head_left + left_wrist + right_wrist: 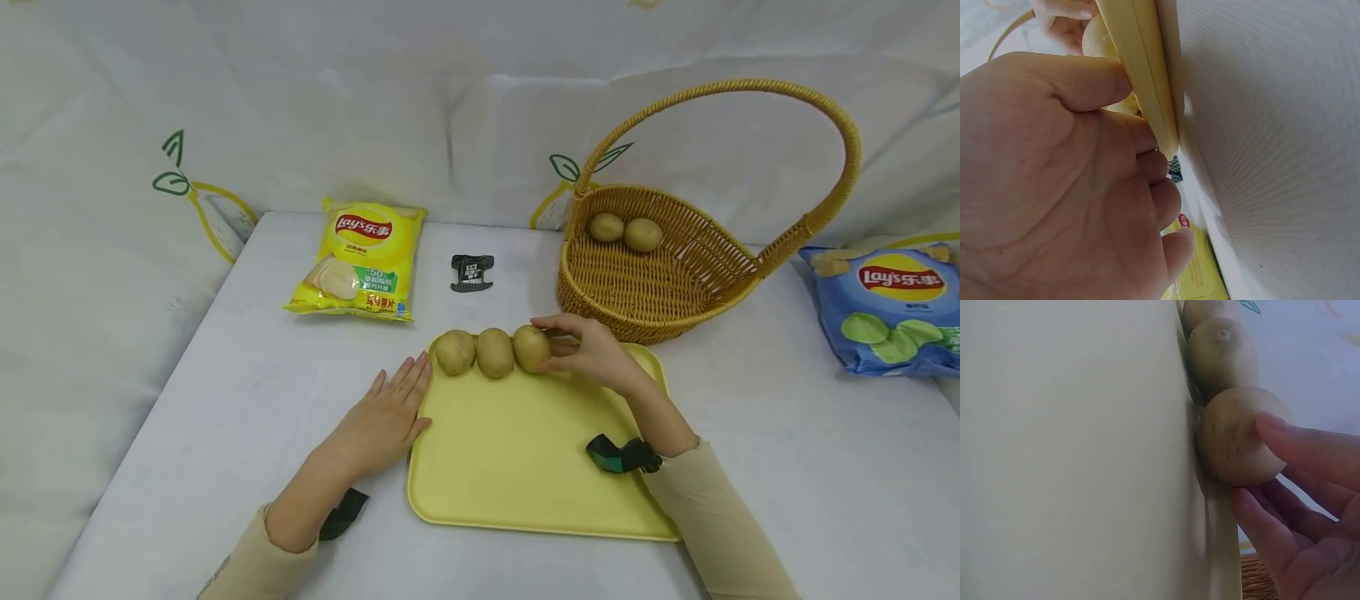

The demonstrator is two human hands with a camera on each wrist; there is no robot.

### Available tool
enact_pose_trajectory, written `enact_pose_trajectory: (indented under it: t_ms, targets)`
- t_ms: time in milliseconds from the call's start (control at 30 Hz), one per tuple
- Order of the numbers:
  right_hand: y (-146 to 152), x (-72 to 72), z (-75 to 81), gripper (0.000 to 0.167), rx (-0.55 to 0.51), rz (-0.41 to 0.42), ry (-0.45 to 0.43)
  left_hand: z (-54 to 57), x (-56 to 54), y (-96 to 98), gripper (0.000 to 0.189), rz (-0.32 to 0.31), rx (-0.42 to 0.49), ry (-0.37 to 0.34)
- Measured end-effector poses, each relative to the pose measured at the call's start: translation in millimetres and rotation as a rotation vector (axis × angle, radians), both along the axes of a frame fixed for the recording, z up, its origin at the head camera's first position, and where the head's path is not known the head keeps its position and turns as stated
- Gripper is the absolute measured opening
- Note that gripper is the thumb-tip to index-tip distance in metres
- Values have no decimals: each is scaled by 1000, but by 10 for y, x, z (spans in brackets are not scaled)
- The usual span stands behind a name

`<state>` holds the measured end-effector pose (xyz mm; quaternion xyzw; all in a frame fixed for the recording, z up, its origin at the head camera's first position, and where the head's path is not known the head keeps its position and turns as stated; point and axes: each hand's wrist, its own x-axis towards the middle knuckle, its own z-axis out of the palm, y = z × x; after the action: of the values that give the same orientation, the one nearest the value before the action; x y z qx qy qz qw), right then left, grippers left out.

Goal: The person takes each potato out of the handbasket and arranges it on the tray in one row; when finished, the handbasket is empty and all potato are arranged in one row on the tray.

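Note:
Three potatoes stand in a row along the far edge of a yellow tray (517,467): a left one (454,353), a middle one (495,353) and a right one (532,348). My right hand (596,354) holds the right potato between thumb and fingers; in the right wrist view this potato (1238,437) sits against its neighbour (1221,353), low at the tray's rim. Fingers straight, my left hand (384,427) lies at the tray's left edge. Its thumb and fingertips meet the rim (1141,69) in the left wrist view.
Behind the tray at right stands a wicker basket (645,287) with a tall handle and two potatoes (626,232) inside. A yellow chip bag (363,262) lies back left, a blue chip bag (888,312) far right. A small black packet (472,273) lies between yellow bag and basket.

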<state>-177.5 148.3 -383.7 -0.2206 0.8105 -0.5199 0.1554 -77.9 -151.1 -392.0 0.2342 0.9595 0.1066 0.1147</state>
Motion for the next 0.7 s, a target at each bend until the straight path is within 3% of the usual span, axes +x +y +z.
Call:
enact_pose_trajectory:
  t_ms: [267,700]
  targets:
    - [-45,27,1,54,51,-61,7,19,9,-7,65,1,7,-3]
    - [-37,18,-14,52,30,-52,-14,15,5,-5,65,-2,10,-1]
